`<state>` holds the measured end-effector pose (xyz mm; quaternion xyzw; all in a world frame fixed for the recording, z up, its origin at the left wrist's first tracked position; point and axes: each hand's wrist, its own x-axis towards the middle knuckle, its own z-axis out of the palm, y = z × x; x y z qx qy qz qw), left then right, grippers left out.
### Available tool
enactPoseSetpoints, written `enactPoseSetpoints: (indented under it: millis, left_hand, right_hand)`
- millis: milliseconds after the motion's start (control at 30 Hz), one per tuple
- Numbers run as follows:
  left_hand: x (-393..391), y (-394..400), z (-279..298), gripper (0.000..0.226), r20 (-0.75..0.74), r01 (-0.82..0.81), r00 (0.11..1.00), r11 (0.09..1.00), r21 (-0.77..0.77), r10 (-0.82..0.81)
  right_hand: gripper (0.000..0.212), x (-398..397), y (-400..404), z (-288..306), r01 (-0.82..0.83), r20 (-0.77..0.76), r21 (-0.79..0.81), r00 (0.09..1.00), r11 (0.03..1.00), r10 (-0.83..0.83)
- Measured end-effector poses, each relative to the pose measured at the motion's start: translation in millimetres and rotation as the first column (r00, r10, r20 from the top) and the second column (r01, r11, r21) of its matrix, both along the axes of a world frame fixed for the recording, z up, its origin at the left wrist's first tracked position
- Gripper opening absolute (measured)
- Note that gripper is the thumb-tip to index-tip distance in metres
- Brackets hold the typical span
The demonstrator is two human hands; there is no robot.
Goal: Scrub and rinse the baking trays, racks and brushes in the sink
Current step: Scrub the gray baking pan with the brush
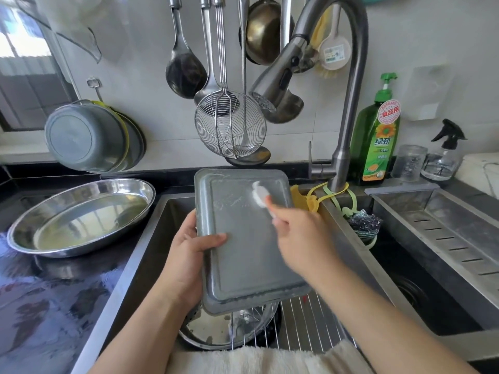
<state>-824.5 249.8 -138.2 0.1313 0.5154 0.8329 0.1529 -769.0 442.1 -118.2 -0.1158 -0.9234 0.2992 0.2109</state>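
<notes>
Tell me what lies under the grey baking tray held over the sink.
Under the grey rectangular baking tray: a round steel pan and a wire rack, low in the steel sink. The tray hides their far parts and the sink floor.

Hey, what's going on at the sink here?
Someone is washing up. The left hand holds a grey baking tray tilted over the sink, underside up, thumb across its edge. The right hand grips a white brush and scrubs the tray's far corner, leaving soapy streaks. The faucet isn't running. A wire rack and a round pan wait underneath.
</notes>
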Motion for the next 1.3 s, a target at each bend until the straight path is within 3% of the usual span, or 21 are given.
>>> enactPoseSetpoints:
  millis: [100,267,367,467,633,733,800,833,1000,1067,1200,1233,1300]
  left_hand:
    - [-4,-6,-1,0.05,0.013,-0.031,0.999,0.999,0.027,0.031]
    - [0,-4,0,0.058,-0.027,-0.024,0.999,1.0,-0.001,0.024]
    - [-1,-2,-1,0.055,-0.003,-0.039,0.999,0.999,0.005,0.039]
    - [-3,-7,0,0.053,0.016,-0.047,0.999,0.998,0.036,0.047]
    - [-2,-5,1,0.053,0.0,-0.038,0.999,0.999,0.031,0.038]
    - [-1,-1,2,0.048,0.022,-0.056,0.998,0.997,0.046,0.055]
    - [-1,-3,2,0.049,0.018,-0.047,0.999,0.997,0.065,0.046]
    - [-1,-4,2,0.05,0.015,-0.039,0.999,0.997,0.072,0.038]
    - [0,0,1,0.052,-0.006,-0.02,1.0,0.999,0.045,0.021]
    - [0,2,1,0.052,-0.01,-0.031,0.999,0.999,0.023,0.031]
    - [-2,-1,-3,0.049,-0.013,-0.041,0.999,0.998,0.042,0.042]
    - [-2,-1,-3,0.05,-0.022,-0.03,0.999,0.999,0.044,0.031]
    - [-2,0,-4,0.055,-0.038,-0.008,0.999,0.999,0.034,0.009]
  right_hand:
    - [0.048,-3,-28,-2,-0.141,-0.053,0.062,0.988,0.988,0.144]
    - [0.046,-4,27,-1,0.161,0.019,0.066,0.987,0.985,-0.162]
    - [0.047,2,-4,2,-0.005,-0.025,0.015,1.0,1.0,0.005]
    - [0.049,1,-25,-4,-0.141,-0.063,0.066,0.987,0.988,0.145]
    - [0.044,-5,21,-6,0.157,0.029,0.046,0.987,0.987,-0.158]
    - [0.046,3,-17,-4,-0.101,-0.012,-0.015,0.995,0.995,0.101]
    - [0.049,13,-49,-3,-0.266,-0.013,0.056,0.963,0.962,0.267]
    - [0.05,13,-51,-2,-0.265,-0.022,0.097,0.963,0.959,0.269]
    - [0.049,-1,10,0,0.137,0.035,0.178,0.989,0.974,-0.145]
    - [0.055,4,11,0,0.169,0.044,0.194,0.983,0.966,-0.181]
    - [0.051,8,-40,-3,-0.237,-0.034,0.042,0.971,0.971,0.238]
    - [0.05,9,-50,-5,-0.292,-0.048,0.068,0.954,0.954,0.296]
    - [0.049,2,-39,-6,-0.234,-0.074,0.112,0.967,0.966,0.243]
